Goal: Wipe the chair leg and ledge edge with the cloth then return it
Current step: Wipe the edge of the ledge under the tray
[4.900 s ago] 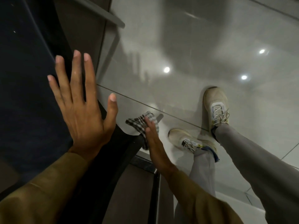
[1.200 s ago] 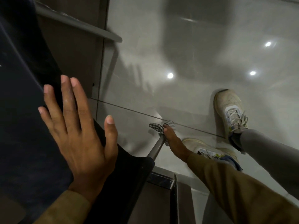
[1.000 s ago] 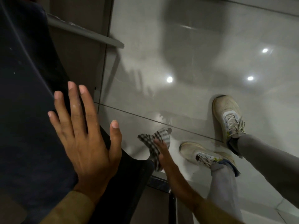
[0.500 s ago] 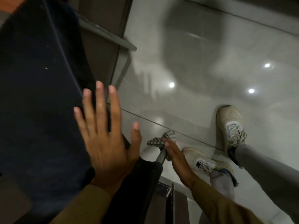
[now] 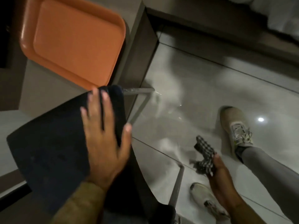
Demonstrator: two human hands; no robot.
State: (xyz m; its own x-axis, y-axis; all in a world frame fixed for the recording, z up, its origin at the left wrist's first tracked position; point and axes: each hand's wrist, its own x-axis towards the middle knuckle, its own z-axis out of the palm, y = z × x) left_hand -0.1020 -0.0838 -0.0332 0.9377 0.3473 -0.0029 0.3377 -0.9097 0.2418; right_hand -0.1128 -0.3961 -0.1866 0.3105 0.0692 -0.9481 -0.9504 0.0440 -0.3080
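The right hand [image 5: 221, 180] is closed around the black-and-white checked cloth [image 5: 204, 157]; it holds the cloth in the air above the glossy grey tiled floor [image 5: 202, 88], just to the right of the thin grey metal chair leg [image 5: 177, 183] and not touching it. The left hand [image 5: 106, 143] lies flat and open, fingers spread, on the dark navy padded chair seat [image 5: 48, 152], and it grips nothing.

I judge that the wiping of the leg is finished or paused, and that the ledge edge comes next. For this the right hand must bring the cloth up and to the left, to the edge of the grey ledge [image 5: 139, 50] behind the chair, and press it along that edge.

The orange plastic tray [image 5: 76, 41] rests on the ledge and appears empty. Where the cloth should be returned is not visible.
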